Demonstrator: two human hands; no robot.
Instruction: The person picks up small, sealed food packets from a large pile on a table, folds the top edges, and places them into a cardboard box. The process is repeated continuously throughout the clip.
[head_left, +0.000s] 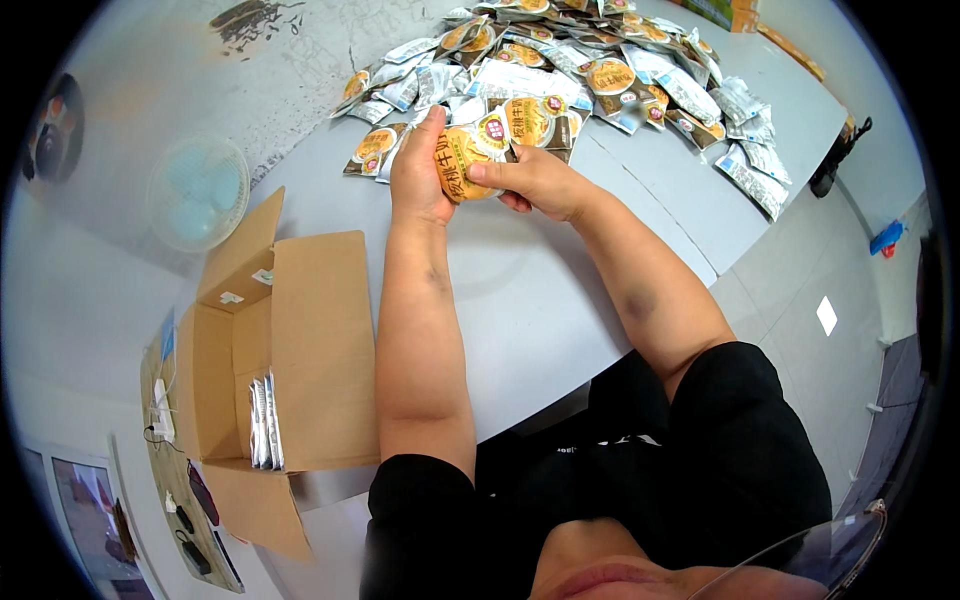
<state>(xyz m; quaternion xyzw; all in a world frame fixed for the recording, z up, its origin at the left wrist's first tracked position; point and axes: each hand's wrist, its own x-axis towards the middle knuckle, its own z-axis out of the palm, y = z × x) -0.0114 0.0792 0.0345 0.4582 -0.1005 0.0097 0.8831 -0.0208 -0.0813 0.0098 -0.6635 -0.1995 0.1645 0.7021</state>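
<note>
Between my two hands is a yellow-and-brown printed food sachet (469, 154), its front turned up. My left hand (420, 169) grips its left side with the thumb pointing away from me. On its right side my right hand (536, 180) pinches it, thumb on top and fingers underneath. Whether more sachets lie under it in my hands cannot be made out. Just beyond, another sachet (534, 124) of the same print lies at the near edge of a large heap of sachets (517, 75), some showing yellow-brown fronts, others white backs.
At my left stands an open cardboard box (322, 352), several sachets (264, 424) upright inside it. A grey table (525, 300) bears the heap. Further left are a fan (199, 193) and a board with a power strip (161, 412). Tiled floor (795, 277) lies past the table's right edge.
</note>
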